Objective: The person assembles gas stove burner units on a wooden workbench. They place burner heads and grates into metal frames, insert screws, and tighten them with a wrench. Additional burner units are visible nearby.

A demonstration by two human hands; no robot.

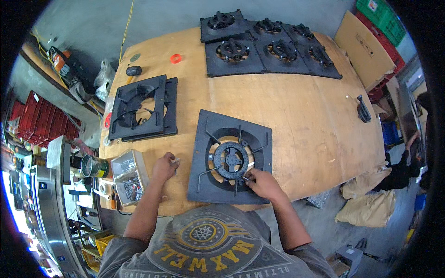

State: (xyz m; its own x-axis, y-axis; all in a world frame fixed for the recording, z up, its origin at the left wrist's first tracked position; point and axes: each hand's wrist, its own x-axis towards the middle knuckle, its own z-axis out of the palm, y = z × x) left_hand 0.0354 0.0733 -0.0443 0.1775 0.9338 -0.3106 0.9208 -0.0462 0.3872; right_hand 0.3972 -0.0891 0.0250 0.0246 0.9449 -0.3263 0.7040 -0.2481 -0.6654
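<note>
In front of me a black square cast-iron stove grate (200, 134) lies on the wooden table, a round ring burner (221, 157) inside its central opening. My right hand (265, 184) reaches over the grate's near right part. Its thumb and fingers pinch together at the burner's lower right edge; what they hold, if anything, is too small to make out. Left of the grate, my left hand (165, 167) is closed just above the table, with small shiny metal pieces at its fingertips. An open carton (144, 167) of metal hardware stands beside that hand.
Two stacked black grates (163, 104) lie at the left, near a mallet (134, 71) and a red ring (175, 59). Several grates with burners (250, 62) fill the far right. A loose black burner part (363, 110) rests by the right edge. A tin can (92, 166) stands left.
</note>
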